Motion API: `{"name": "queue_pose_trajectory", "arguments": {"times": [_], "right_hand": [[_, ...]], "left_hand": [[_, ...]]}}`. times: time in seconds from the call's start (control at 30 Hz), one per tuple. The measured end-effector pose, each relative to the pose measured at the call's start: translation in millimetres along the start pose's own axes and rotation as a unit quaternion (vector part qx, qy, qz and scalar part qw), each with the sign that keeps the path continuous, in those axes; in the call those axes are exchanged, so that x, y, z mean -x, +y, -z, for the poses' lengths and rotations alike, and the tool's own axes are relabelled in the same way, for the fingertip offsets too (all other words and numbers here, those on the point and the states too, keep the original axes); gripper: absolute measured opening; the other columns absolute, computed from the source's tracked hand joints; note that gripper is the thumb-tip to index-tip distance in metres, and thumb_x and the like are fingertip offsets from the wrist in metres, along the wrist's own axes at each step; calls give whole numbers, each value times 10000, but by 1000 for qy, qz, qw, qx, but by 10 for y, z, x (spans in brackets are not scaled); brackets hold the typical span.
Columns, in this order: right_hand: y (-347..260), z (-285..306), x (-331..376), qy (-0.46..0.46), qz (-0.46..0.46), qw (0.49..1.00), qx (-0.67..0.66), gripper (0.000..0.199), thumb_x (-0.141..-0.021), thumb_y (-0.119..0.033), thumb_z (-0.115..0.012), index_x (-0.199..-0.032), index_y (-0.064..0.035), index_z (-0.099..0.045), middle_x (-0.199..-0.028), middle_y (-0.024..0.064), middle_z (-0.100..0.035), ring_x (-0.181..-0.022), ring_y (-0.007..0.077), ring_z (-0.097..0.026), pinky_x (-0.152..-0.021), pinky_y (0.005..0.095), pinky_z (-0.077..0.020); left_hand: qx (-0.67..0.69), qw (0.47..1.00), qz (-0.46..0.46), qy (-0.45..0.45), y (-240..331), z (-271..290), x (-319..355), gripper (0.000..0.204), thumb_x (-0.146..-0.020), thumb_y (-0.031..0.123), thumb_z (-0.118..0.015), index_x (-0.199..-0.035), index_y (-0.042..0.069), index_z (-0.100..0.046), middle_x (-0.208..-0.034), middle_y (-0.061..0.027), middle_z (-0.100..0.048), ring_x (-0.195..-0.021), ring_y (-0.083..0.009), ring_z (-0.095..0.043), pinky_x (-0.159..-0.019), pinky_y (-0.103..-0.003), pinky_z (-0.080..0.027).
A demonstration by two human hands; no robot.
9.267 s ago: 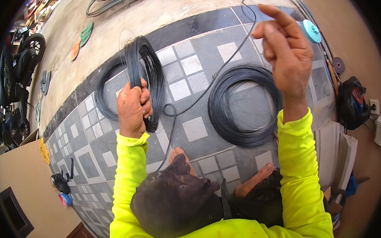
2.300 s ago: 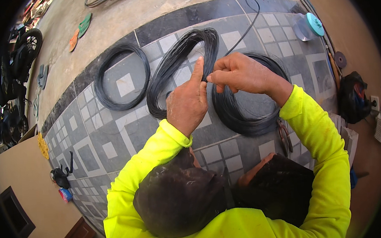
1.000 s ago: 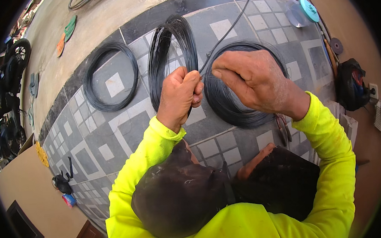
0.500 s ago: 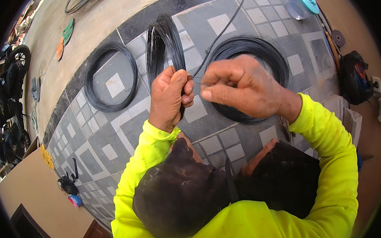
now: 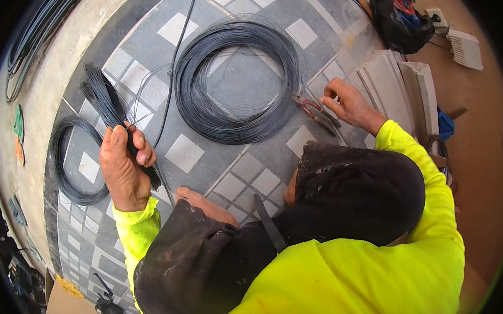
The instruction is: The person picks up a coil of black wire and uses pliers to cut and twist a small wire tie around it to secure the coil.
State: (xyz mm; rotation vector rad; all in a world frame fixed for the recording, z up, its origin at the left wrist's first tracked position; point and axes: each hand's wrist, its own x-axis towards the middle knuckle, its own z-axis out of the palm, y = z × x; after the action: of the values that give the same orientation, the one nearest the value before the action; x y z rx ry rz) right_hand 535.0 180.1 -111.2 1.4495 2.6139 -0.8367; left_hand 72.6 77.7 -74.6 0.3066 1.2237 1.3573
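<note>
My left hand (image 5: pixel 128 163) is closed round a bundle of thin dark wire (image 5: pixel 105 99). The bundle stands up out of the fist, and some strands hang below it. A loose strand arcs from near the fist toward a large wire coil (image 5: pixel 189 103) lying flat on the tiles. Over on the right, my right hand (image 5: pixel 348 107) hovers beside red-handled pliers (image 5: pixel 316 112), not visibly touching them. Its fingers are bent, with a gap between thumb and forefinger, and nothing shows in them. Past my left hand lies a smaller wire coil (image 5: pixel 64 172).
A dark cable (image 5: pixel 170 70) runs over the tiled floor between the coils. At right are pale boards (image 5: pixel 381 87), a black plastic bag (image 5: pixel 400 18) and a socket (image 5: pixel 436 17). More cable loops (image 5: pixel 32 37) lie at the far left. My bent knees are close below the hands.
My right hand has left the left hand's side and moved right, beside the pliers. My left hand still grips the wire bundle. The view has swung to the right.
</note>
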Motion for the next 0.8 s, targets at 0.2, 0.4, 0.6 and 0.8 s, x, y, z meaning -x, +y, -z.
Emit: {"name": "queue_pose_trajectory", "arguments": {"times": [0.2,0.4,0.6,0.8], "right_hand": [[385,-1126,675,62,-78,995,29,446,-736,-51,-688,-1140,-13,-503,-1104,200,-526,-1060,413,-511,-889,487,-418],[286,-1017,992,-9,-246,944,-218,299,-722,-1,-609,-1007,-19,-519,-842,182,-528,-732,336,-534,-690,373,-440],[-327,-139,500,32,-11,982,-184,230,-728,68,-576,-936,-27,-549,-867,168,-555,-751,318,-562,-678,367,-440],[-1422,635,-709,29,255,952,165,360,-764,63,-614,-1109,-41,-599,-1191,183,-543,-1131,366,-528,-956,459,-399]], "left_hand": [[6,999,7,32,56,5,11,203,-991,270,-594,-928,92,-519,-841,-60,-582,-531,-115,-492,-477,-260,-365],[81,997,10,10,49,60,-56,189,-1002,239,-559,-883,108,-493,-840,-71,-588,-552,-132,-508,-486,-276,-381],[63,997,-42,9,84,100,46,179,-1008,241,-550,-969,66,-553,-874,-65,-563,-593,-109,-484,-519,-264,-362],[64,997,-44,31,87,90,57,157,-982,180,-564,-901,70,-486,-824,-68,-562,-550,-99,-479,-472,-250,-368]]}}
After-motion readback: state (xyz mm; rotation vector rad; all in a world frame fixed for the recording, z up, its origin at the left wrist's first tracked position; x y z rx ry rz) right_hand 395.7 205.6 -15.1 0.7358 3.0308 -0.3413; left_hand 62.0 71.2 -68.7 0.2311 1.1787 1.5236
